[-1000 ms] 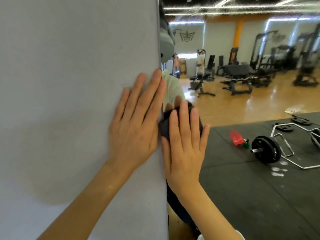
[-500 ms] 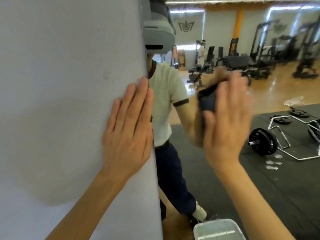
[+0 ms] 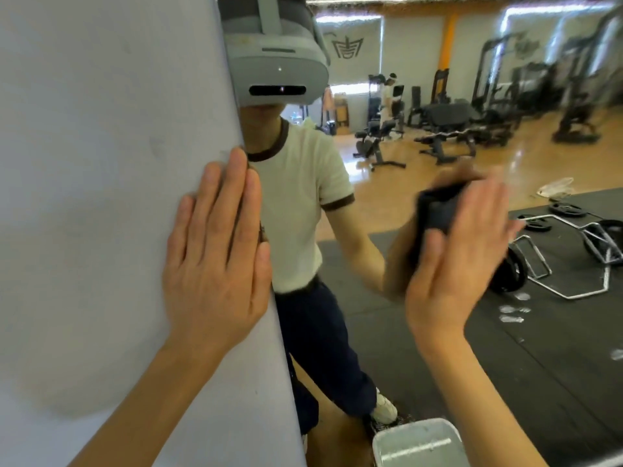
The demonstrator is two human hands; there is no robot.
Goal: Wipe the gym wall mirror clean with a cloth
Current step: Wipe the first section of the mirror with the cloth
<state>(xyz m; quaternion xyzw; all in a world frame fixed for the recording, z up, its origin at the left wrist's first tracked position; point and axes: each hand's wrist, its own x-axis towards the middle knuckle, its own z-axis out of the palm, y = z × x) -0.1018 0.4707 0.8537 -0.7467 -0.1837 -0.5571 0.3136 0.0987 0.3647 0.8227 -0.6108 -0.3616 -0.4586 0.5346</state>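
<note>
The wall mirror [image 3: 421, 332] fills the right half of the view and reflects the gym and me. A dark cloth [image 3: 438, 210] lies flat against the glass under my right hand [image 3: 455, 264], whose fingers are straight and pressing it; the hand is blurred. My left hand [image 3: 215, 257] rests flat with straight fingers on the grey wall [image 3: 101, 163], right at the mirror's left edge.
A light grey bin [image 3: 418, 443] shows at the bottom of the mirror. Reflected in the glass are black floor mats, weight plates with a hex bar [image 3: 573, 257], benches and machines on a wooden floor.
My right hand has swept the cloth from the mirror's left edge to the right and slightly up across the glass. My left hand has stayed on the wall.
</note>
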